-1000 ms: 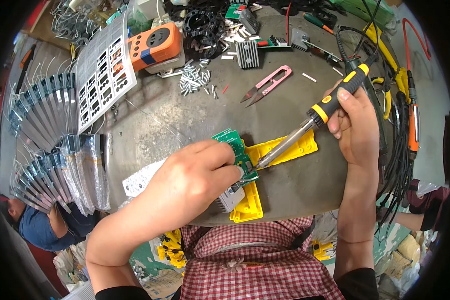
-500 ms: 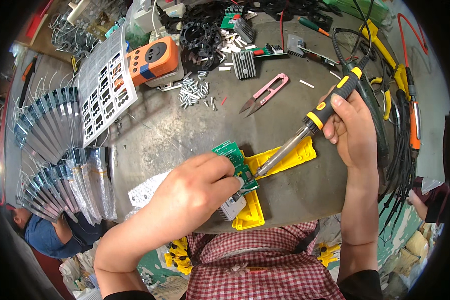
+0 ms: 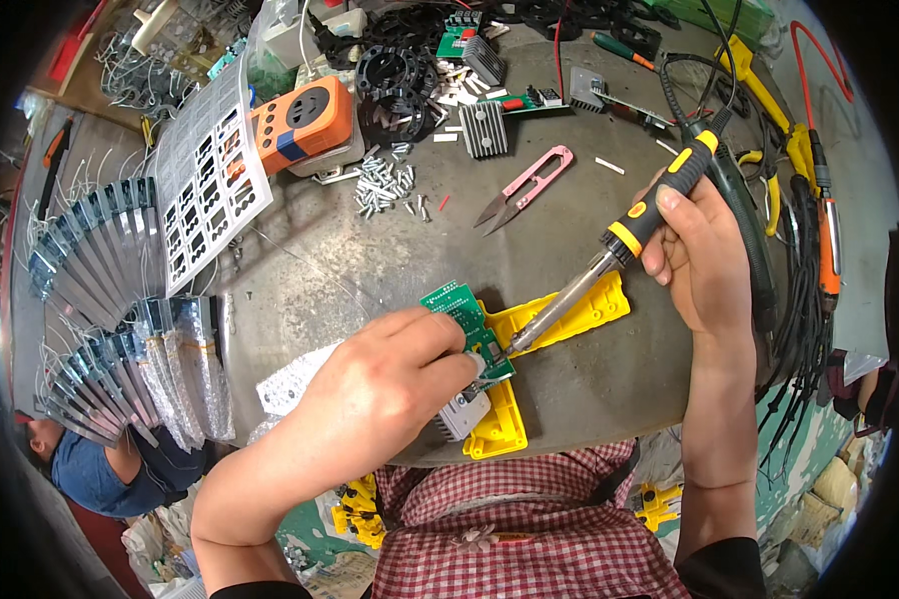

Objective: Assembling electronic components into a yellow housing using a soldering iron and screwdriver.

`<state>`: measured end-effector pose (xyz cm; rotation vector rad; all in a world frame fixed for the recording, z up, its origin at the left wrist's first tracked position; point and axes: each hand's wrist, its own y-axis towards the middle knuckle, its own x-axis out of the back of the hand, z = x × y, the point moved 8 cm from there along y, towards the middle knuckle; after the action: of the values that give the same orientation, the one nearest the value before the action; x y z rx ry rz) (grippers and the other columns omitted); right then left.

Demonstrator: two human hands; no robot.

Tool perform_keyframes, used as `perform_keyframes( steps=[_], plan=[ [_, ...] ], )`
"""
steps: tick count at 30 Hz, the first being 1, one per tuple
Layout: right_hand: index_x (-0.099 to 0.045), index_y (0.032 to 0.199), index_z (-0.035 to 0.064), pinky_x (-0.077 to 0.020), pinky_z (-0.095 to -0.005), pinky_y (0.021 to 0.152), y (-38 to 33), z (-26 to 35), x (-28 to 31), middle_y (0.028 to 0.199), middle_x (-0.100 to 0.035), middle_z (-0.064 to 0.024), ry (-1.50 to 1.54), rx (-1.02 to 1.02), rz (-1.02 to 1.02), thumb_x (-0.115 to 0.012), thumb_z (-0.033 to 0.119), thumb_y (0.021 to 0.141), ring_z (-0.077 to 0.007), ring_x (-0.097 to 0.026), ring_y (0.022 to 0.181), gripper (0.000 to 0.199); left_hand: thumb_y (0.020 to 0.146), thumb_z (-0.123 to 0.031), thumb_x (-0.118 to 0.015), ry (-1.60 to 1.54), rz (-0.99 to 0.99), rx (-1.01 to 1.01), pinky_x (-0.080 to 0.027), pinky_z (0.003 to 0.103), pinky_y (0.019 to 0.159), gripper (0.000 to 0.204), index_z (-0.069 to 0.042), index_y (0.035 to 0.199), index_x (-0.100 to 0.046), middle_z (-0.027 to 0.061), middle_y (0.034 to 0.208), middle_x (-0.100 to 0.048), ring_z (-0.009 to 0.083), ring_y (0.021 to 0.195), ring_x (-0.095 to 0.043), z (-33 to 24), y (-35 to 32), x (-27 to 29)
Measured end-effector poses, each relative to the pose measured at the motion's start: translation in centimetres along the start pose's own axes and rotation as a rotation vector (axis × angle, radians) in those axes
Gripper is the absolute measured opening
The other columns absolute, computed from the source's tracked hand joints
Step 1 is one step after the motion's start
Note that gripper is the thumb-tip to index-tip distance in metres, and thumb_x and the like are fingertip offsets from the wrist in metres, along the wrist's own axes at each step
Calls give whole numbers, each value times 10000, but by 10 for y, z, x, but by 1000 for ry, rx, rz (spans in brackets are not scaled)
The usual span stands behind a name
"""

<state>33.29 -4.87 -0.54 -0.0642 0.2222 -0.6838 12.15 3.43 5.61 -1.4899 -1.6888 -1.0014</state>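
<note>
In my right hand (image 3: pixel 691 235) is a soldering iron (image 3: pixel 659 205) with a black and yellow handle, the fingers wrapped round it. Its tip points down and left and meets the edge of a green circuit board (image 3: pixel 453 305). My left hand (image 3: pixel 395 374) is closed over that board; its fingertips pinch something small there that I cannot make out. Under the board lies a yellow plastic casing (image 3: pixel 577 311), with one arm reaching right and another toward me. A grey finned heat sink (image 3: pixel 459 417) shows beneath my left hand, beside the casing.
Pink thread snips (image 3: pixel 534 182), a pile of screws (image 3: pixel 383 186) and a finned heat sink (image 3: pixel 484 130) lie farther back. An orange socket box (image 3: pixel 305 118) stands behind a printed sheet (image 3: pixel 210 190). Black cables (image 3: pixel 804 309) hang at right. Another person (image 3: pixel 120 469) is at lower left.
Both hands, the iron and the board hold nearly the same place. The whole view has shifted very slightly. At the far right, another person's hand has moved out of sight.
</note>
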Motion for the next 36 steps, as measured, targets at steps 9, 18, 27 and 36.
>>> perform_keyframes(
  steps=[9,18,27,36],
  plan=[
    [-489,1020,23,-348,-187,429,-1,-1,0,868,-592,-79,23,2,4,-483,162,950,-59,-506,539,157,648,-54,-597,16,19,-8,-502,347,708,194,-6,836,-604,98,820,-532,269,782,-584,-2,0,0],
    [-484,976,20,-391,-195,453,-2,4,-3,743,-570,-54,71,4,-14,-519,131,939,-80,-529,536,122,608,-9,-728,-4,-122,145,-458,331,609,313,-97,908,-710,49,865,-608,225,727,-584,12,-24,22],
    [-488,978,19,-392,-198,470,-3,6,-4,748,-571,-52,69,-4,-12,-516,140,941,-79,-530,555,130,564,-6,-705,85,-158,38,-444,331,587,290,-83,842,-688,28,798,-578,214,683,-542,11,-39,20],
    [-494,967,19,-393,-208,473,-2,3,-2,755,-583,-58,68,1,-1,-524,142,937,-86,-536,559,130,570,41,-707,108,-236,92,-437,330,628,326,-87,870,-688,42,821,-549,236,733,-508,18,-11,26]
  ],
)
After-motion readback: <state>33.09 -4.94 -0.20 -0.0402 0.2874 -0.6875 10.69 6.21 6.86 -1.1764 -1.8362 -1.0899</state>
